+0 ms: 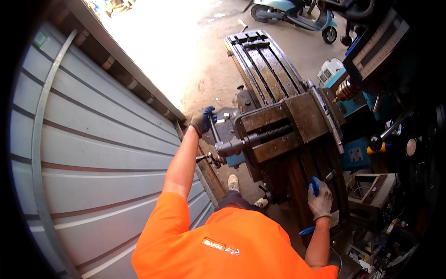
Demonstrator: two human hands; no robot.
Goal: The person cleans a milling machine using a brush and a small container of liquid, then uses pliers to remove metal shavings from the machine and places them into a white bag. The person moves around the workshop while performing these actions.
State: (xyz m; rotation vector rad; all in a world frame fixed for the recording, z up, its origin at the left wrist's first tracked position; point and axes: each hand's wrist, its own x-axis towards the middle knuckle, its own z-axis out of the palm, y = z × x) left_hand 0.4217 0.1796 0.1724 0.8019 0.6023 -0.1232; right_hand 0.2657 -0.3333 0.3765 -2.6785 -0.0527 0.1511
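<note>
My left hand (206, 122), in a blue and brown glove, grips the upright crank handle (214, 134) of a machine vise (269, 136) with an exposed screw. The vise sits on the machine's slotted metal table (265, 69), which has metal chips on it. My right hand (319, 201), in a grey and blue glove, rests curled over the dark near part of the table (299, 165), beside a short metal bar (330, 175). What its fingers hold, if anything, is unclear. A blue object (306, 230) lies below that hand.
A corrugated metal wall (102, 153) runs along my left. A spindle (344, 90) and machine head (376, 46) stand at the right, above a cluttered frame (371, 190). A light blue scooter (292, 18) is parked behind. My feet (233, 183) are on the floor below.
</note>
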